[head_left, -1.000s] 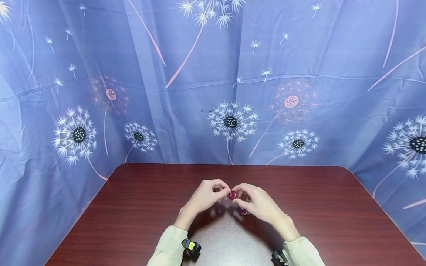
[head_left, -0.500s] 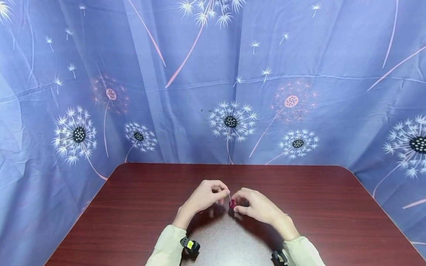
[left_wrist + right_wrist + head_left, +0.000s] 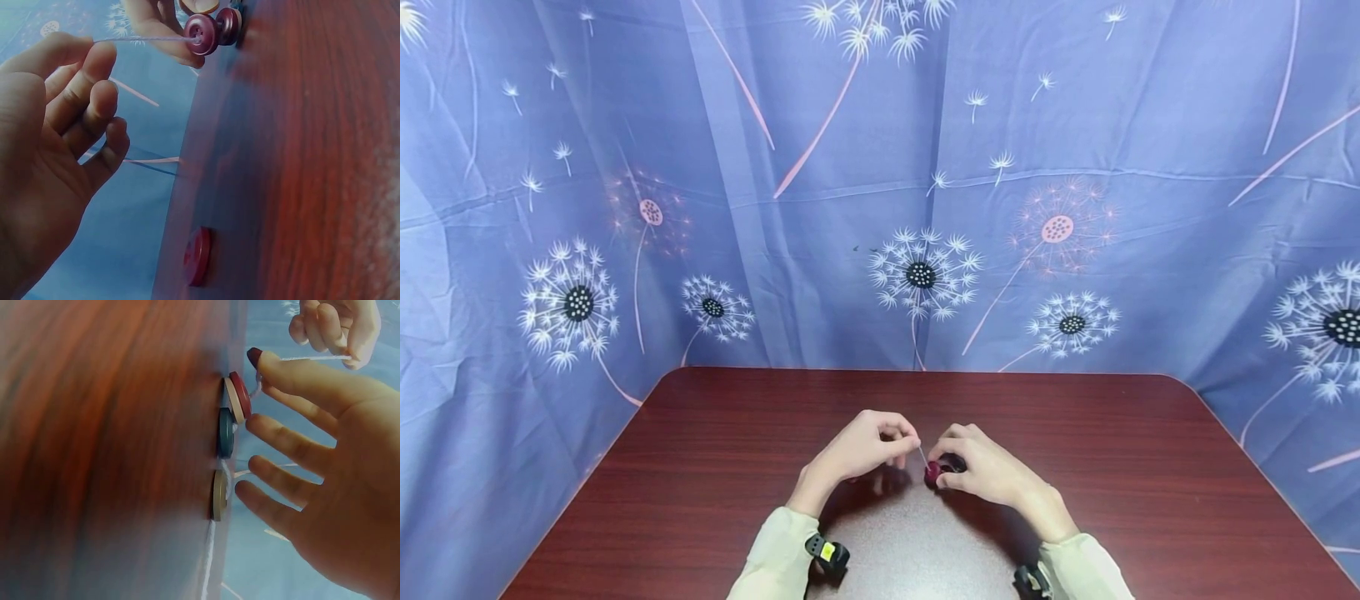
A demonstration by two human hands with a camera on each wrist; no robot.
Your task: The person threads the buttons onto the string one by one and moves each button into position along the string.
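Observation:
My left hand [image 3: 867,446] pinches the end of a thin white string [image 3: 144,39] between thumb and forefinger, its other fingers loosely curled. The string runs taut to a dark red button [image 3: 200,34], threaded through its holes. My right hand [image 3: 988,471] holds this button between thumb and forefinger, close to the table. In the right wrist view, more buttons are strung below: a red button [image 3: 240,394], a cream one [image 3: 232,400], a dark green button [image 3: 225,432] and a tan button [image 3: 219,495]. My right hand's other fingers are spread beside them.
A loose red button [image 3: 199,256] lies on the reddish-brown wooden table [image 3: 737,425], below my left hand in the left wrist view. The string's tail [image 3: 209,559] trails along the tabletop past the tan button. A blue dandelion-print curtain [image 3: 820,275] hangs behind the table.
The red button has slid along the string, down and right, away from my left fingertips. My right hand has lowered with it. The visible string between the hands has grown longer.

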